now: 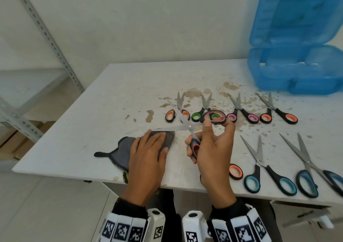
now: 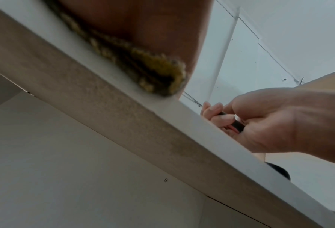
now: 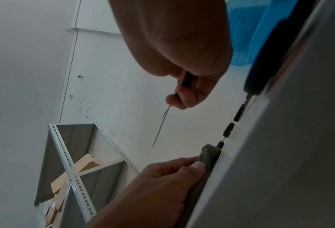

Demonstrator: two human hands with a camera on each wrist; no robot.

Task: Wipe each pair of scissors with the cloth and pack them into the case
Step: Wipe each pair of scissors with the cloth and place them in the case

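My right hand (image 1: 209, 143) grips a pair of pink-handled scissors (image 1: 189, 126) above the table, blades spread wide. Thumb and forefinger pinch the upper handle loop, and the other fingers curl round the lower one. One blade points left, its tip just over the grey cloth (image 1: 122, 149). My left hand (image 1: 148, 152) lies flat on that cloth with straight fingers, pressing it to the table near the front edge. In the right wrist view the thin blades (image 3: 160, 128) hang over the cloth (image 3: 209, 154). The blue case (image 1: 297, 69) stands open at the back right.
Behind my hands lie orange (image 1: 178, 110), green (image 1: 204, 108), pink (image 1: 243, 111) and orange (image 1: 278, 111) scissors. At the front right lie teal (image 1: 269, 169) and blue (image 1: 313, 169) pairs and a half-hidden orange handle (image 1: 235, 171). A metal shelf (image 1: 46, 37) stands to the left.
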